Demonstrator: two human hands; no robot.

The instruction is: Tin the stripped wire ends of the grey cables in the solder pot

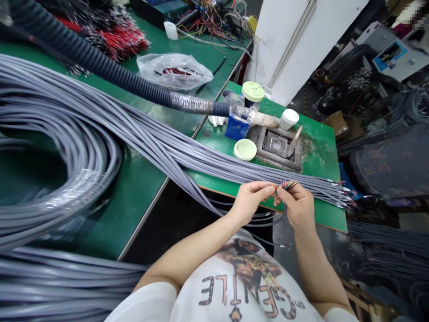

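My left hand (252, 199) and my right hand (296, 203) meet in front of the small green table's near edge. Both pinch the stripped end of one grey cable, where thin coloured wires (287, 184) fan out between my fingertips. The cable itself (264, 218) loops down below my hands. A thick bundle of grey cables (161, 143) runs from the left across both tables, just behind my hands, with stripped ends (343, 194) at the right.
A corrugated dark hose (110, 71) crosses the large green table (140, 179) to a metal solder tray (278, 147). Around it stand a blue box (237, 127), pale green lids (245, 149), a white cup (288, 118). A plastic bag (174, 70) lies behind.
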